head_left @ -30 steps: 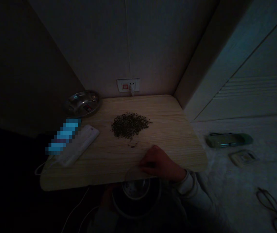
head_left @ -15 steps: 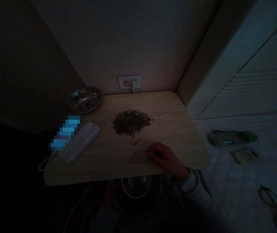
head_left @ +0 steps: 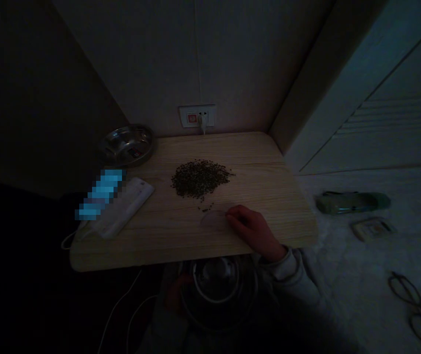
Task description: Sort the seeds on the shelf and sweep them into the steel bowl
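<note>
A heap of small dark grains (head_left: pixel 200 179) lies on the wooden table (head_left: pixel 151 253), with a few stray ones on its near side. My right hand (head_left: pixel 253 231) pinches the edge of a thin, see-through curved piece (head_left: pixel 214 220), held low over the tabletop just in front of those stray grains. Below the table's near edge is a round metal bowl (head_left: pixel 216 280) with a wider dark rim around it. My left hand (head_left: pixel 178 292) is at that bowl's left side, its fingers mostly lost in shadow.
At the back left stands a shiny metal dish (head_left: pixel 127 145). A lit phone (head_left: pixel 102 194) and a white power strip (head_left: pixel 124 209) lie along the left side. A plug sits in the wall socket (head_left: pixel 197 116). On the right are a green bottle (head_left: pixel 354 202) and glasses (head_left: pixel 411 305).
My right hand has moved the see-through piece forward, closer to the stray grains. The metal bowl and my left hand have shifted a little to the right. The view has tilted slightly.
</note>
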{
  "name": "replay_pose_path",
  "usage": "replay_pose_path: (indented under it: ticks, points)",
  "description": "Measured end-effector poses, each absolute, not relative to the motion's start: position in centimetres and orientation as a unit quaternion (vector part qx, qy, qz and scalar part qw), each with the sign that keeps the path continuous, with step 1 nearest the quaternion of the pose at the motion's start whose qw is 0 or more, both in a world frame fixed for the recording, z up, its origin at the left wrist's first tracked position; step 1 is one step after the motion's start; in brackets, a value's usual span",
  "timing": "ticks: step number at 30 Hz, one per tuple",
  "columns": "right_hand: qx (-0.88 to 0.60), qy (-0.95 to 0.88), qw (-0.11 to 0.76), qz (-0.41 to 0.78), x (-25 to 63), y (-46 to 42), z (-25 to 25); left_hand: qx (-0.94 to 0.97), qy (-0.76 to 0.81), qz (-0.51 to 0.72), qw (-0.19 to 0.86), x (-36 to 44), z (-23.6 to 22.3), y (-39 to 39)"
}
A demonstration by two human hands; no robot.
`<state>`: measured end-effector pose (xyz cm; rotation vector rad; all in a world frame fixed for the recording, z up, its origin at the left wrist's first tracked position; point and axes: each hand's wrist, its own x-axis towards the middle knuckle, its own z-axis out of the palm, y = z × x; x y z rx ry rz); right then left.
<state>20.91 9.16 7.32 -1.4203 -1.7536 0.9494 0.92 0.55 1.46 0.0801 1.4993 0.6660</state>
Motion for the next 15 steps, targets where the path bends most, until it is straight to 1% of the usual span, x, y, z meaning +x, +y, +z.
replay_pose_path:
  ticks: [3, 6, 15]
  points:
    - [-0.546, -0.672, 0.344, 0.362, 20.9, 9.1, 7.3, 0.017, 0.678, 0.252, 0.691, 0.7, 1.0, 0.2]
    - [-0.546, -0.670, 0.347, 0.363, 20.9, 9.1, 7.2, 0.016, 0.662, 0.236, 0.711, 0.3, 0.6, -0.1]
    - [-0.544, -0.659, 0.374, 0.359, 21.1, 9.2, 6.7, 0.059, 0.672, 0.284, 0.681, 0.1, 1.5, -0.7]
